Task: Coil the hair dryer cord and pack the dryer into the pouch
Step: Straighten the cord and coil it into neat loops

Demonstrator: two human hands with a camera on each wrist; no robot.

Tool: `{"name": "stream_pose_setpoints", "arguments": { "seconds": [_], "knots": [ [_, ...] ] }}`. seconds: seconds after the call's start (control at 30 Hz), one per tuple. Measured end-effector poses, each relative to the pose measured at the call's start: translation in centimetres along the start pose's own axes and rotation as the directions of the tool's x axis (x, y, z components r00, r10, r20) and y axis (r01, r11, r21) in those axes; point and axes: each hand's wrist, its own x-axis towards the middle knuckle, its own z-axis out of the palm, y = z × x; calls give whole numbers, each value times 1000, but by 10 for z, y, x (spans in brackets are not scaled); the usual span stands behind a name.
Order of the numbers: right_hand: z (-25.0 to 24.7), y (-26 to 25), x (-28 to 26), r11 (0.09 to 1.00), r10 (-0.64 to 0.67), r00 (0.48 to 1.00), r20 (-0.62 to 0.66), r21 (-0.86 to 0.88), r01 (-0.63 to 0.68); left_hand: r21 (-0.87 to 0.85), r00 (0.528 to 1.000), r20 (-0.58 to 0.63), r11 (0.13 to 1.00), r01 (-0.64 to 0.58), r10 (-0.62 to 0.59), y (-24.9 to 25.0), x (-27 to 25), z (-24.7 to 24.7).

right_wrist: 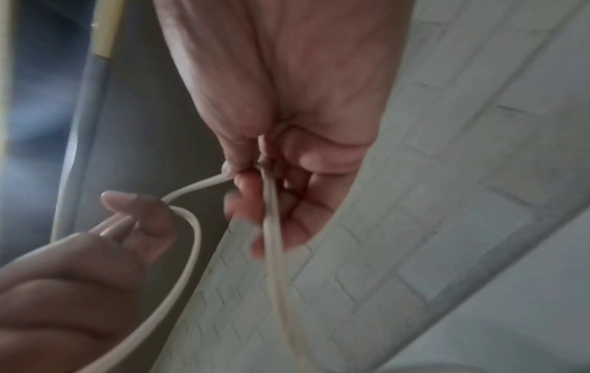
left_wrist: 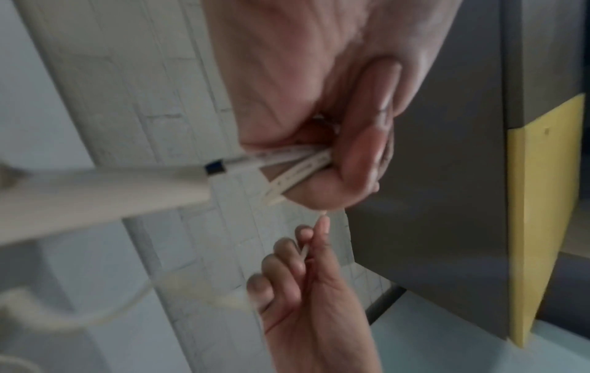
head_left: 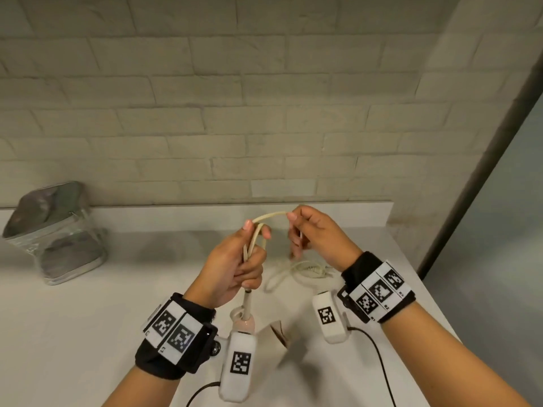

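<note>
A: How is the cord held?
B: Several strands are gripped in the curled left hand; a stretch is pinched by the right hand.
A: And the rest?
B: The hair dryer hangs below the left fist. The pouch is seen far left on the counter.

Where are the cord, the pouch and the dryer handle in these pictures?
cord (head_left: 269,215): head view, on the span arching between both hands.
pouch (head_left: 55,233): head view, on its clear front wall.
dryer handle (head_left: 245,318): head view, on the end below the left hand.
</note>
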Motion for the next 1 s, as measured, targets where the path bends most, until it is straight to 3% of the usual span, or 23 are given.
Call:
{"name": "stream_pose_setpoints", "arguments": {
  "seconds": [0.07,0.17,0.33,0.47,0.53,0.67,0.77,0.93,1.0],
  "knots": [
    [-1,9,-2,999,40,997,-65,-3,-40,-52,999,-30,998,-29,28,-2,-2,-2],
    [-14,21,-2,997,-19,997,-72,-74,13,-84,997,-47,995,-60,56,-1,-5,-4],
    [-32,35,-10,993,12,1000,-5,114,-11,-68,999,3,997,-40,41,-2,-2,-7],
    [-18,40,0,997,-51,977,-205,-71,38,-48,1000,16,999,8,-7,-6,3,3],
    [-5,52,6,984,-30,959,-283,-176,-21,-76,1000,21,997,-5,7,-7,4,6],
    [22,100,-4,973,157,986,-58,-161,-164,-163,997,-62,985,-61,52,-8,3,0],
    [23,119,-18,969,170,984,56,-193,-156,-225,987,-144,969,-102,70,-4,0,-11],
    [4,129,-23,978,155,985,-80,-130,-165,-259,981,-181,959,-117,70,0,-2,-20],
    [5,120,-21,965,138,986,-94,-212,-155,-182,972,-220,975,-125,83,1,0,-17]
  ]
}}
